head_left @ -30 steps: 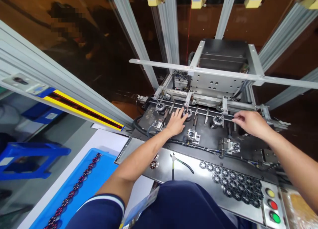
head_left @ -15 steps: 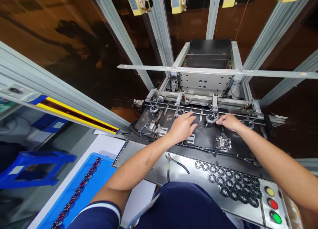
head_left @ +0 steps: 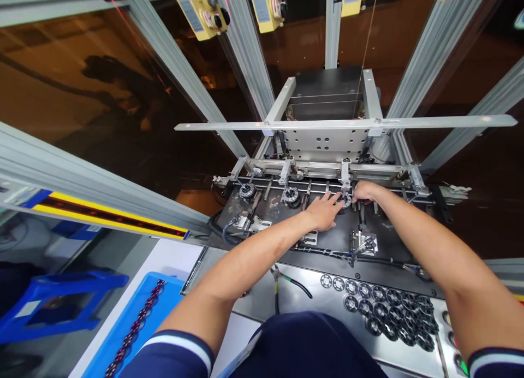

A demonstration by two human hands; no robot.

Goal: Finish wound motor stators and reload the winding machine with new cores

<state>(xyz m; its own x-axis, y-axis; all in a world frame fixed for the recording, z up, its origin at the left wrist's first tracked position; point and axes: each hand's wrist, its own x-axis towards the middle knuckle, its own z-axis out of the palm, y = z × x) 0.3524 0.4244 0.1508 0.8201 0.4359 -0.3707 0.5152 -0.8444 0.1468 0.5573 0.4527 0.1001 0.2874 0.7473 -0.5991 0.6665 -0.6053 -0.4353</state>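
Both my hands reach into a machine fixture (head_left: 327, 143) with a row of round wound parts on a black bed. My left hand (head_left: 323, 210) lies with its fingers stretched out, its fingertips at the third round part (head_left: 346, 200). My right hand (head_left: 365, 191) is curled at the same part from the right; what its fingers pinch is hidden. Two other round parts (head_left: 246, 190) (head_left: 290, 195) sit on their posts to the left.
Several black round parts (head_left: 388, 307) lie on the steel shelf in front, beside a pair of cutters (head_left: 278, 282). A blue tray (head_left: 139, 323) with a row of wound rings stands at lower left. Aluminium frame posts and a yellow-marked bar (head_left: 110, 217) surround the opening.
My left hand moved right from the second round part to the third. My right hand came left from the far-right station to the same part. The camera view tilted and shifted.
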